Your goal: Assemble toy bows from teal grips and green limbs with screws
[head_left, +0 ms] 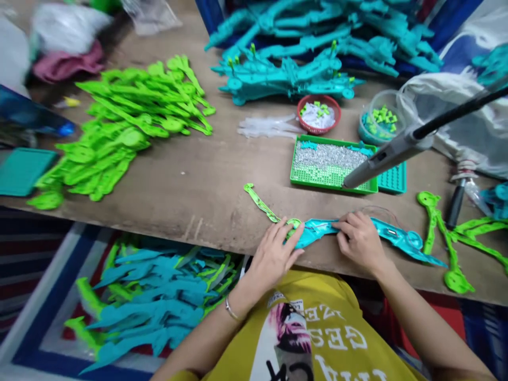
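A long turquoise plastic shell (317,231) lies along the table's front edge, open side up, with thin wires in it. At its left end a lime-green round piece with a slender arm (260,202) sticks out toward the upper left. My left hand (275,251) rests over that joint, fingers stretched and apart on the two pieces. Over the shell's middle, my right hand (360,238) is closed, thumb and fingertips pressed together at its edge. Whatever is pinched there is too small to make out. Thin reddish wire loops behind the right hand.
A grey pen-shaped tool (369,164) slants over a green tray (333,186) of small metal pieces. Lime-green parts (130,137) pile up at left, turquoise parts (286,79) at back. A red basket (319,127) stands behind the tray. More green parts (450,248) lie at right.
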`<state>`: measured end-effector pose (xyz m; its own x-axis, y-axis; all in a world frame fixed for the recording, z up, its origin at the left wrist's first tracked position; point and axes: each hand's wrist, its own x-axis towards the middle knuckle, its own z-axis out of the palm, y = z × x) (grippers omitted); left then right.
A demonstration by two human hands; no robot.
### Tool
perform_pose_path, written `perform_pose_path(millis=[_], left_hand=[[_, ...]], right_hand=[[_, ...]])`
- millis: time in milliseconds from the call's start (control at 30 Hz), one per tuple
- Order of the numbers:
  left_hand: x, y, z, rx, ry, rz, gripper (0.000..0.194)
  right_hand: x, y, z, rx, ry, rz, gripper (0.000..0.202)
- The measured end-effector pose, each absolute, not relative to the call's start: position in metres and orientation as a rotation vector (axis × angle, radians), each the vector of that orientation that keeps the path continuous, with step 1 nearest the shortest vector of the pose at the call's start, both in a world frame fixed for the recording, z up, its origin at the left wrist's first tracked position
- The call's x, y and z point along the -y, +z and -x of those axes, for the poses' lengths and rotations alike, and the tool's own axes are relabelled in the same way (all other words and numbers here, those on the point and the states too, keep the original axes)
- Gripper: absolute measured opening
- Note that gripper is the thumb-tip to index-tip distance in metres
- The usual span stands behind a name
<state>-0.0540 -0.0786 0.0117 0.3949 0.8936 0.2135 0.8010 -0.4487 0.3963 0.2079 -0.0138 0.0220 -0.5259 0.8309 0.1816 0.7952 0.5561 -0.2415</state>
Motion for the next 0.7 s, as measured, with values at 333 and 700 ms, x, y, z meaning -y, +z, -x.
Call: perform_pose_path(millis=[333, 700], left_hand=[[-0.087, 0.03, 0.12, -1.817, 0.723, -2.46, 0.036], [-0.2, 0.036, 0.14, -2.052, 0.245, -1.905, 0.037]], right_hand=[[0.017, 0.011, -0.2, 2.423, 0.11, 1.336, 0.019], [0.013, 0.013, -0.202, 2.452, 0.052, 1.338, 0.015]])
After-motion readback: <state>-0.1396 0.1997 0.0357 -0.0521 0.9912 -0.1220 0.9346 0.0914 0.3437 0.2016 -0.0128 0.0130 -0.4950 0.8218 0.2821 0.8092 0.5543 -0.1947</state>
